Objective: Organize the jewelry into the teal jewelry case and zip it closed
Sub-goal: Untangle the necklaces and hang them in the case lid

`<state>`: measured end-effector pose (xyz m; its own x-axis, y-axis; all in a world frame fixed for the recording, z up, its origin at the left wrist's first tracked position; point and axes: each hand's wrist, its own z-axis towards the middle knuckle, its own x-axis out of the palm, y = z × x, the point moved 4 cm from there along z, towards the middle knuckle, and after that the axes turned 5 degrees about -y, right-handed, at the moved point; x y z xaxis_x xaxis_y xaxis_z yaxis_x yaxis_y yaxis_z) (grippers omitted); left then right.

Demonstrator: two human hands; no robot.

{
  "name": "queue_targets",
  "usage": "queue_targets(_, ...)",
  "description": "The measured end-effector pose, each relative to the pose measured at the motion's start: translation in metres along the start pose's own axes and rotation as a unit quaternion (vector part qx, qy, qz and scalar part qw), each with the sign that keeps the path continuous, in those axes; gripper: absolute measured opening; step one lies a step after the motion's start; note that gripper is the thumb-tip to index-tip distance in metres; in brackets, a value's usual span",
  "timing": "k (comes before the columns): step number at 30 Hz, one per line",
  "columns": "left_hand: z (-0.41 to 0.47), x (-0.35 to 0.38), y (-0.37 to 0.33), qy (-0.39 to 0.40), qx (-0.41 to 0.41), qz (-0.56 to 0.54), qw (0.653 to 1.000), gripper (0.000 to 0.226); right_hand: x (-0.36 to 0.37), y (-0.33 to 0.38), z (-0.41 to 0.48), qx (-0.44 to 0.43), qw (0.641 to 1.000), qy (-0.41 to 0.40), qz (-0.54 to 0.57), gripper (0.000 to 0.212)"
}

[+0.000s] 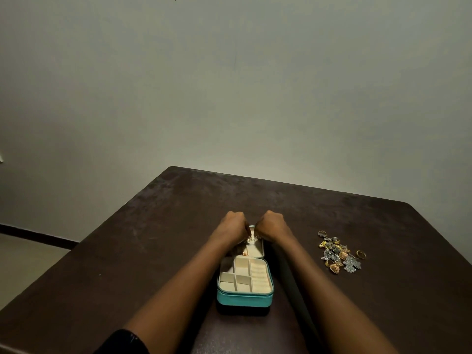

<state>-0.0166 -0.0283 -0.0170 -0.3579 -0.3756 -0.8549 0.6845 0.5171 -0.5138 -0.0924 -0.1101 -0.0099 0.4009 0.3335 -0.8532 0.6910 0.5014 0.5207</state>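
- My left hand (233,226) and right hand (270,224), two curled fists, meet at the lid's top; whether they pinch the chain (251,240) hanging there I cannot tell.
- Just nearer me than both hands: one teal jewelry case (245,298), open, tray compartments bare.
- Well right of my right hand: one jewelry heap (339,254), too tangled to count, not yet packed. I judge this an early stage, with zipping last.

Dark brown table (153,251) against plain grey wall (229,85), dim light

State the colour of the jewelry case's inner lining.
Cream lining inside the teal jewelry case; head view shows it best.
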Motion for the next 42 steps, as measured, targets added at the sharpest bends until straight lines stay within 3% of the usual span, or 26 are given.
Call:
queue_targets(13, -0.016, -0.005, -0.001, 0.039, -0.028, -0.033, 0.998, 0.016, -0.003, -0.006, -0.013, -0.004, 0.999, -0.018, -0.033, 0.027)
queue_targets(19, -0.019, -0.015, -0.001, 0.049, -0.092, -0.167, 0.98, 0.011, -0.007, -0.005, -0.019, -0.011, 0.998, -0.04, -0.037, 0.028)
queue_targets(21, -0.018, -0.02, 0.007, 0.023, -0.122, -0.201, 0.972, 0.011, -0.007, -0.004, -0.021, -0.011, 0.998, -0.042, -0.034, 0.027)
queue_targets(25, -0.014, -0.028, 0.038, -0.091, -0.164, -0.109, 0.976, 0.016, -0.006, -0.003, -0.023, -0.01, 0.999, -0.032, -0.01, 0.024)
queue_targets(28, -0.023, -0.016, 0.053, -0.045, -0.219, -0.068, 0.972, 0.035, -0.005, -0.001, -0.023, -0.008, 1.0, -0.023, 0.009, 0.023)
queue_targets(33, -0.026, 0.002, 0.058, 0.001, -0.207, -0.073, 0.976, 0.043, -0.004, -0.002, -0.031, 0.0, 0.999, -0.001, 0.049, 0.017)
queue_targets(39, -0.038, 0.009, 0.046, -0.078, -0.181, -0.162, 0.967, 0.037, -0.014, -0.011, -0.05, -0.002, 0.994, -0.01, 0.112, 0.016)
queue_targets(42, -0.046, 0.01, 0.038, -0.137, -0.183, -0.281, 0.932, 0.026, -0.024, -0.014, -0.063, -0.034, 0.988, -0.03, 0.148, 0.02)
